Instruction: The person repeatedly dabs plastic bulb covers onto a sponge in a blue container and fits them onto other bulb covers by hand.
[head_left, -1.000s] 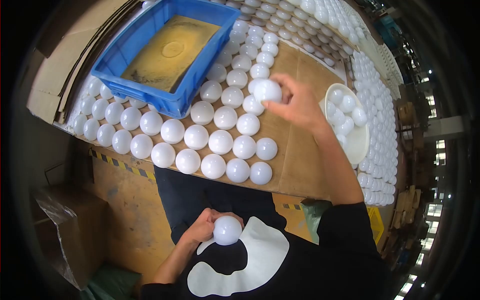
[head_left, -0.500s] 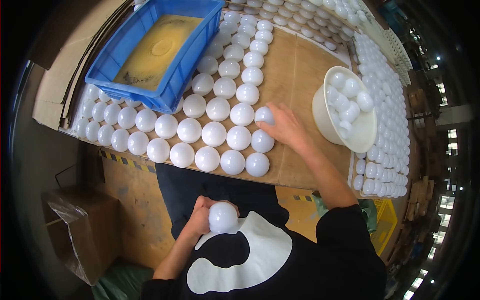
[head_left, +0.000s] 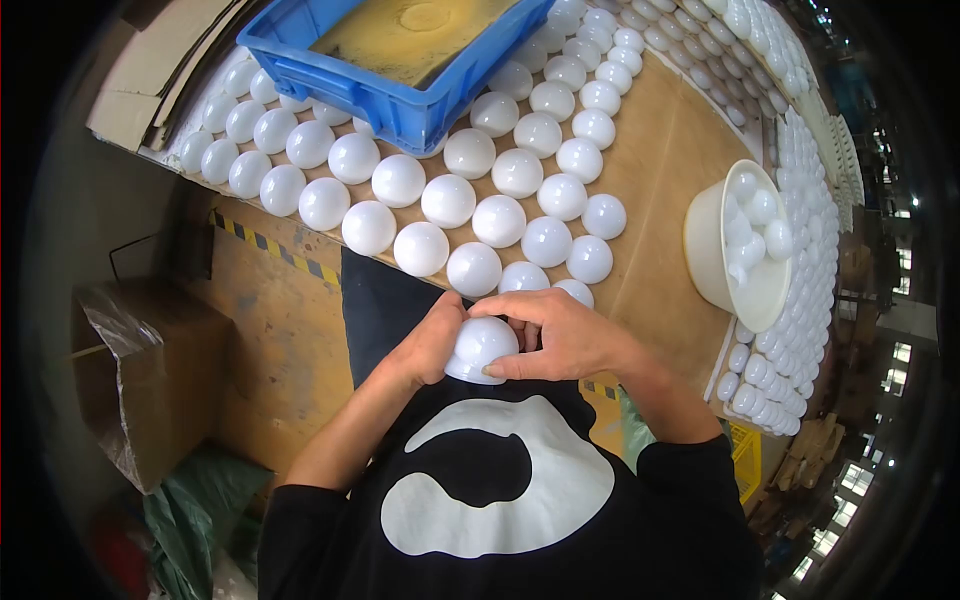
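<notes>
In front of my chest, a glossy white bulb cover (head_left: 484,346) is held between both hands, round side up with a narrower rim below. My left hand (head_left: 434,340) is closed around its left side. From the right, my right hand (head_left: 560,334) grips it, thumb low on the front and fingers behind, partly hidden. Just beyond my hands, rows of similar white bulb covers (head_left: 474,269) stand on the brown cardboard tabletop (head_left: 650,190). The nearest ones are partly covered by my right hand.
A blue plastic crate (head_left: 400,120) with yellowish material inside stands at the back left. At the right, a tilted cream bucket (head_left: 708,250) holds several white covers. More white pieces (head_left: 790,320) are packed along the right edge. A cardboard box (head_left: 180,370) sits on the floor at left.
My right hand has left the end cover of a row, which stays on the table, and come back to the cover in my left hand. The view has shifted.
</notes>
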